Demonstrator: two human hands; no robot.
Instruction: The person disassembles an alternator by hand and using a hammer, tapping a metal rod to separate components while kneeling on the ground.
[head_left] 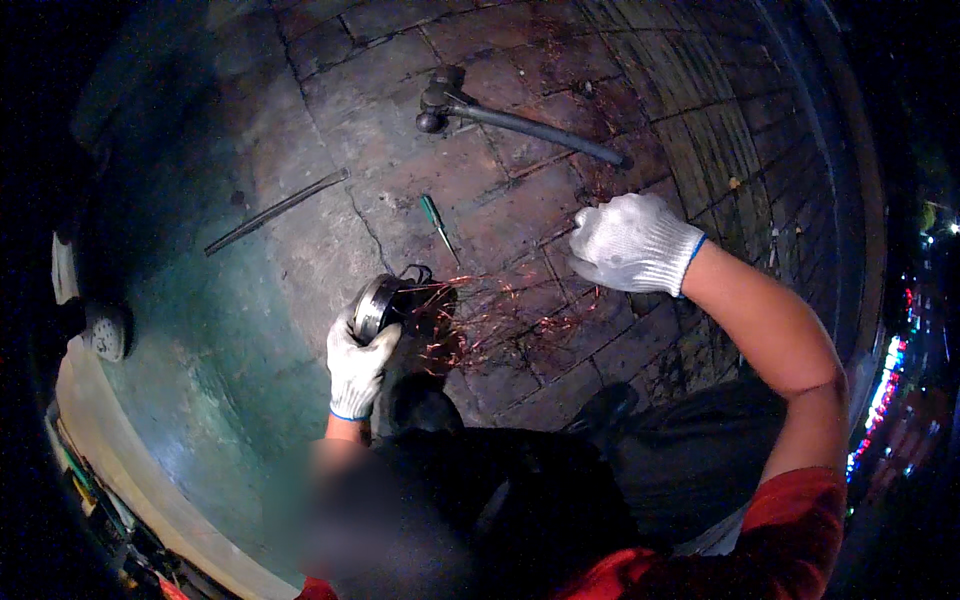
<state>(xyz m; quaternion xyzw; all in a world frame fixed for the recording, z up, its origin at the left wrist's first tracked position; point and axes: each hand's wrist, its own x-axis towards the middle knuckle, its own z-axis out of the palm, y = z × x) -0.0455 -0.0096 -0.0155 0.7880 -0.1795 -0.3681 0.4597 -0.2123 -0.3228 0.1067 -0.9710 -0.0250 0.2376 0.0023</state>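
Note:
My left hand (357,370), in a white knit glove, is closed around a round metal motor part (371,306), with its thumb on the near side. Out of the part's right side come thin copper wires (455,345), tangled and fanning over the ground to the right. A few dark leads (418,272) loop at its top. My right hand (628,243), gloved alike, is held out to the right beyond the wires with its fingers curled shut. Whatever its fingers may hold is hidden.
A green-handled screwdriver (432,213) lies just beyond the wires. Farther off rests a hammer (530,127) with a long dark handle. At left is a thin metal bar (275,212) on the stone-paved ground (300,120). A shoe (106,332) shows at the far left.

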